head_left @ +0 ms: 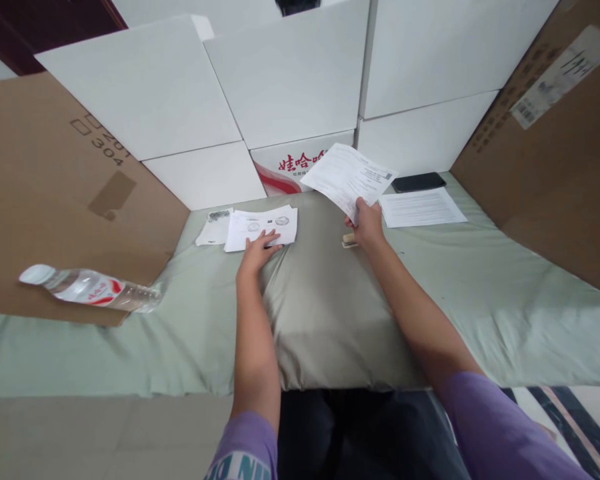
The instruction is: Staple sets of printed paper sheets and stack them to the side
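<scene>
My left hand [259,252] rests on the lower edge of a stack of printed papers [247,230], its fingers spread over the top sheet, which bears round stamps. Just left of that stack lies another white piece [213,228] with a dark smudged print. My right hand [367,223] is closed on the near corner of a printed sheet of paper [347,175], raised and tilted above the cloth. Partly hidden behind that hand is a small stapler-like object [349,241]. Right of the raised sheet, more printed paper [423,207] lies flat below a black phone [419,183].
A clear water bottle [100,288] is at the left by a brown cardboard box [55,200]. White boxes [300,73] line the back, and another cardboard box [555,160] stands at the right. Pale green cloth [325,300] covers the table, whose near edge is in front of me.
</scene>
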`<state>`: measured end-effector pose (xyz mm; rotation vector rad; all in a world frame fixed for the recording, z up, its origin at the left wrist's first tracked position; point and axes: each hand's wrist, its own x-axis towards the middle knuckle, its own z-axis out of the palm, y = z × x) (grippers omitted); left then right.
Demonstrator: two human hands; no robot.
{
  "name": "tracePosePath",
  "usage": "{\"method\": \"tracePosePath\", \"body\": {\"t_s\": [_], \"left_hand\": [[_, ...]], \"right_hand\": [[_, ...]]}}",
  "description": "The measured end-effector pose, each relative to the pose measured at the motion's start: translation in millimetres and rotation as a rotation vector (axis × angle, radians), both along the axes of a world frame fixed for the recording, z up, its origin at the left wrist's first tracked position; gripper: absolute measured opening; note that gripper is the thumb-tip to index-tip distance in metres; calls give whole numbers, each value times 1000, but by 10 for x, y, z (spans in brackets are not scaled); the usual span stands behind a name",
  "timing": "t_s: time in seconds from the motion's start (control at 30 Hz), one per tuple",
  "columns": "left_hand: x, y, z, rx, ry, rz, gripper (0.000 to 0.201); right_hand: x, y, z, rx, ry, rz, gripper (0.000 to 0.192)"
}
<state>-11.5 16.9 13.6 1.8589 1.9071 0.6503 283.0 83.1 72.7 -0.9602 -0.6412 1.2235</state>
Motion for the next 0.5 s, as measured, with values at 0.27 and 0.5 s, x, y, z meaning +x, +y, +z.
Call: {"method": "tracePosePath", "body": {"t_s": [0.27, 0.5], "left_hand": [[5, 4, 6, 143, 142, 168, 38], [-2, 17, 2, 268, 252, 406, 30]], "right_hand": [[-58, -32, 23, -12, -22, 66, 14], [-72, -93, 116, -49, -28, 73, 8]]}}
